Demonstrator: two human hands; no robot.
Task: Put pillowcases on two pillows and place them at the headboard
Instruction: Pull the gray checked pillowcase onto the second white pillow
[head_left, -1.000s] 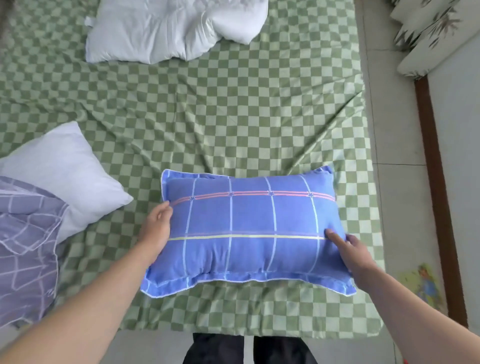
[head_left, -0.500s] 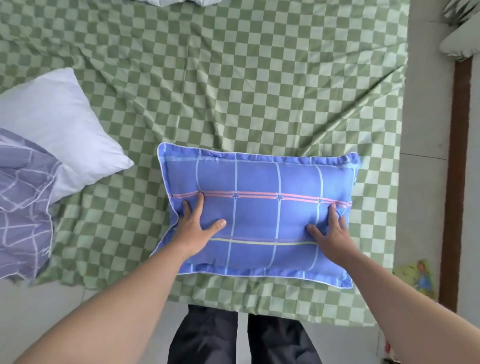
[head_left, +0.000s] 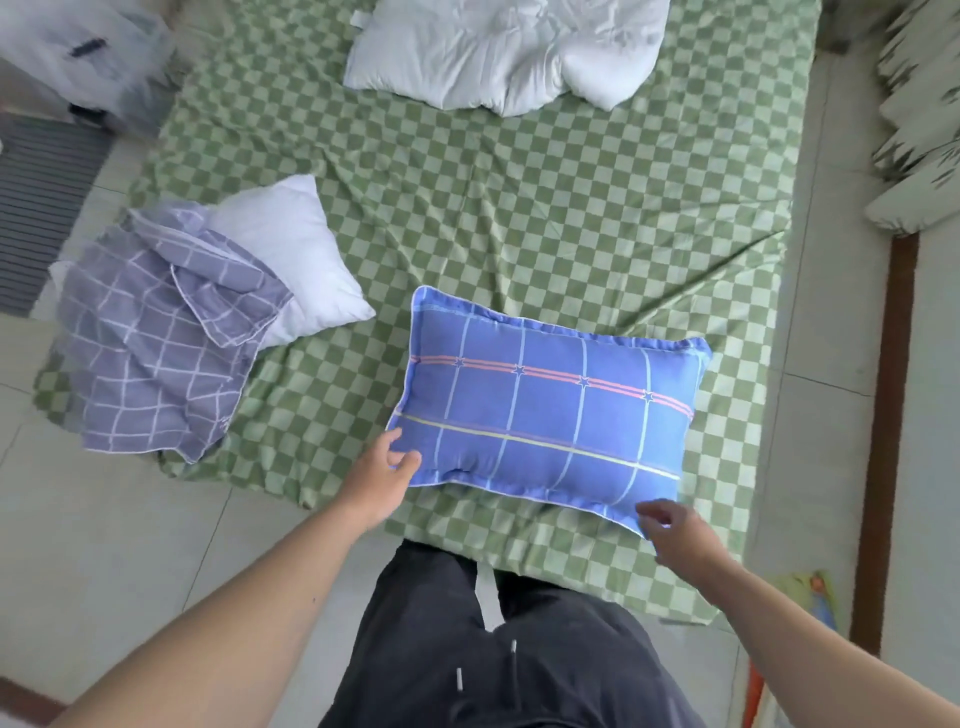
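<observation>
A blue pillow (head_left: 545, 410), already inside its checked blue pillowcase with red and yellow stripes, lies flat on the near part of a bed covered by a green checkered sheet (head_left: 519, 208). It sits slightly askew, its left end farther up the bed than its right.

The left hand (head_left: 382, 475) is at the pillow's near left corner, thumb and fingertips touching the fabric edge with fingers loosely bent; whether it actually pinches the cloth cannot be told. The right hand (head_left: 675, 532) hovers at the near right corner, fingers relaxed and slightly curled, holding nothing — it is just beside or barely touching the piped edge.

Half a second ago both palms were pressed flat on top of the pillow, fingers spread; they have since slid off to the near corners. The view has also pulled back, so more of the bed shows.

To the left, near the bed's edge, a white pillow (head_left: 296, 254) lies bare, partly covered by a crumpled grey checked pillowcase (head_left: 156, 332). At the far end of the bed rests a rumpled white duvet or pillow (head_left: 498, 47). The person's dark shorts (head_left: 498, 649) fill the bottom centre, above a pale tiled floor (head_left: 130, 545).
</observation>
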